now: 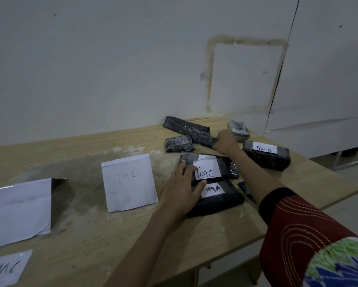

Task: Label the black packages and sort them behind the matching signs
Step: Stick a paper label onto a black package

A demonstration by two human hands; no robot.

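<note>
left hand [182,189]: fingers straight and a little spread, laid flat on a stack of two black packages right of the desk's middle. i see the fingertips touching the "tim c" package [208,168], the upper one, and the thumb lying on the "tim a" package [217,197] under it, nearer to me. this hand grips nothing.

right hand [225,141]: reached farther out, fingers curled tight round the near end of a long unlabelled package [200,137]. i cannot tell whether that package is lifted or lies on the desk [91,235].

around the right hand:
- a flat package [184,125] lies behind the long one, near the wall [111,59].
- a small package [179,143] lies just left of the long one.
- another small package [239,130] lies just beyond the knuckles.
- the "tim b" package [267,155] lies to the right, near the desk's edge.
- a dark piece by the right forearm is mostly hidden, and i cannot tell what it is.

farther left:
- a folded white "tim c" sign [130,183] stands just beside the left hand.
- a second sign [22,212] stands well apart from it, its writing too faint to read.
- a loose "tim c" label [6,268] lies at the near left corner.

a red patterned sleeve [298,224] covers the right upper arm.
</note>
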